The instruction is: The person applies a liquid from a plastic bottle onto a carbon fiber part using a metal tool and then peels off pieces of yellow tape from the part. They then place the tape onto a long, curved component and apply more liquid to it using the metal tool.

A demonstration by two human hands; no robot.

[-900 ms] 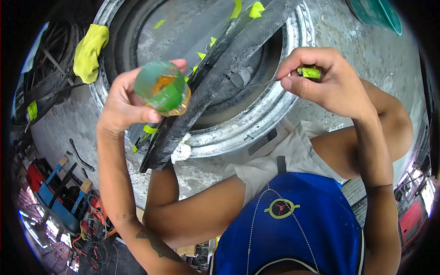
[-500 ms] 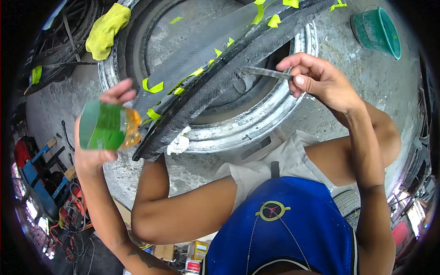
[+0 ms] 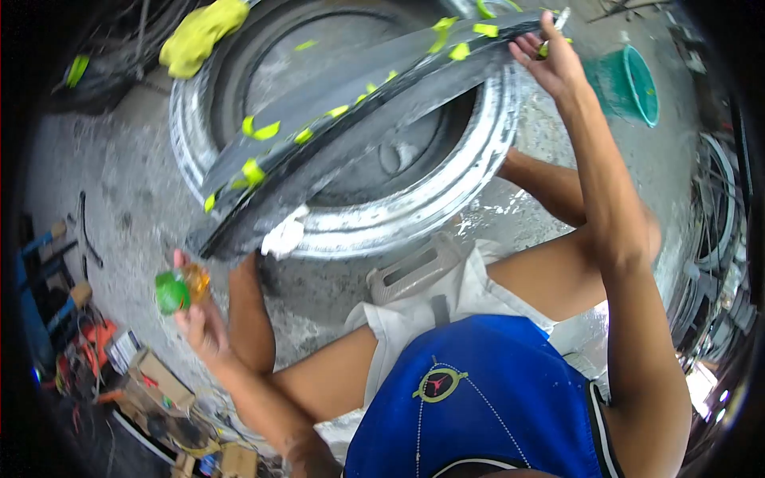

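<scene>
My left hand is wrapped round a small bottle with a green part and amber liquid, held low beside my leg. A long black panel, dotted with bits of yellow-green tape, lies slantwise across a large wheel rim. At its far right end is my right hand, fingers at the panel's edge. A thin flat grey strip sticks up beside the thumb of that hand, mostly hidden by it. Near the panel's lower end a crumpled white wad sits on the rim.
A yellow cloth hangs over the rim's upper left. To the right stands a green bucket. A cut-open pale plastic container is between my legs. Boxes, cables and tools crowd the floor at lower left.
My left hand has lowered the bottle toward me, away from the panel. My right hand has moved up and away from the panel's middle to its far end, with the strip.
</scene>
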